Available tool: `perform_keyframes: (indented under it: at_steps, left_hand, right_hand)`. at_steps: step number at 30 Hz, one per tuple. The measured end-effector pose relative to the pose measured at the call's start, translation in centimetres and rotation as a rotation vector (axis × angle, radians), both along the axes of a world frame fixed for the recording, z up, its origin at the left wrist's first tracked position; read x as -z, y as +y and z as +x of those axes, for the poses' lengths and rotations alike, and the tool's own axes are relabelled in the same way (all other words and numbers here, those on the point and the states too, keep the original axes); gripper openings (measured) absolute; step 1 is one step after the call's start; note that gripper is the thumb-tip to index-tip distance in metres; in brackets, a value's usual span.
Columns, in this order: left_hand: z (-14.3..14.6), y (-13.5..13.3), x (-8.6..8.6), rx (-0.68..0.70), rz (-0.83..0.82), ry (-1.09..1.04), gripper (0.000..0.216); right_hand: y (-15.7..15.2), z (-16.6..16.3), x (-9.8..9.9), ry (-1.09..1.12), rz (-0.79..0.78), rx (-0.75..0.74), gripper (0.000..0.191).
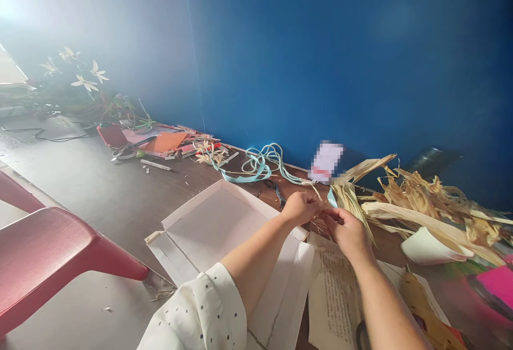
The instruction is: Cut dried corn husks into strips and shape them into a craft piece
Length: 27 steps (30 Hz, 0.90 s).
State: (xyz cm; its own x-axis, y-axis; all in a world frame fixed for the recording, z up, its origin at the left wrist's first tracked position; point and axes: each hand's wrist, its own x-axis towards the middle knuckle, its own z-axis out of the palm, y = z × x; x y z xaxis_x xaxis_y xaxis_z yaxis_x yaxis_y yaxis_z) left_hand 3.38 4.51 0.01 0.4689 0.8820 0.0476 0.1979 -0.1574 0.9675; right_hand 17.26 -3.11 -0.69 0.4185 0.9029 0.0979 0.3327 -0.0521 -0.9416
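Note:
My left hand (300,208) and my right hand (347,230) meet fingertip to fingertip above the dark table, both closed in a pinch. A thin pale strand (318,192) shows at the fingertips; its ends and exact kind are hard to make out. Dried corn husks (348,200) lie just behind my right hand. Beyond my left fingers is a pair of dark-handled scissors (276,192), partly hidden. An opened white cardboard box (216,214) lies under my left forearm. Below my right hand rests a printed sheet (334,296).
A blue partition (320,61) closes off the back. Along it lie a light-blue lanyard (260,165) with a blurred card (326,160), husk flowers (210,152) and coloured paper (166,141). At right are a tilted white cup (430,246) and a yellowish glue gun (425,307); a red chair (52,254) stands left.

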Motion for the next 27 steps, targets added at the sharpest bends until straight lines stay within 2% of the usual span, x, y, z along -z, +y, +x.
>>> perform_keyframes:
  at_steps: [7,16,20,27]
  left_hand:
    - [0.2,0.0,0.3,0.003,0.004,-0.043,0.021]
    - [0.5,0.1,0.6,0.009,0.011,-0.074,0.026]
    - [0.4,0.0,0.4,0.000,0.015,-0.050,0.027]
    - [-0.2,-0.3,-0.7,-0.056,0.040,0.044,0.025]
  right_hand:
    - [0.2,-0.1,-0.2,0.048,-0.025,-0.025,0.035]
    - [-0.2,-0.5,-1.2,0.053,-0.051,0.053,0.024]
    - [0.0,-0.1,-0.7,0.138,-0.054,0.084,0.029]
    - [0.4,0.7,0.4,0.281,-0.087,0.028,0.029]
